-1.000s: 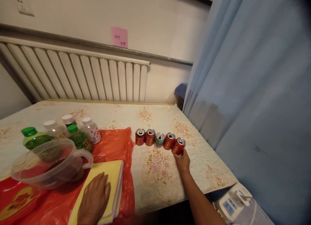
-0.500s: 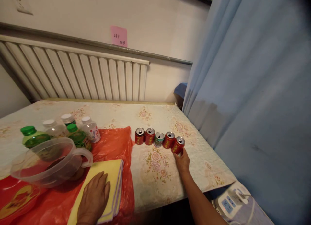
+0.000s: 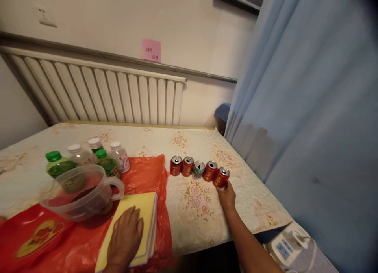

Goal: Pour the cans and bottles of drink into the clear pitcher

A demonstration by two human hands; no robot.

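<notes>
The right hand (image 3: 227, 197) grips the rightmost red can (image 3: 221, 178), toward the right edge of the surface (image 3: 251, 182), fingers partly hidden; the left hand (image 3: 126, 230) lies flat, loose, on yellow cloth (image 3: 147, 210), palm unseen.

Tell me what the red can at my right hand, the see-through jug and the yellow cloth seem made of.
The red can looks like metal, perhaps aluminium: shiny silver top, glossy printed side. The jug seems smooth, hazy plastic, since things show through its wall. The cloth looks like matte fabric, softly folded.
</notes>
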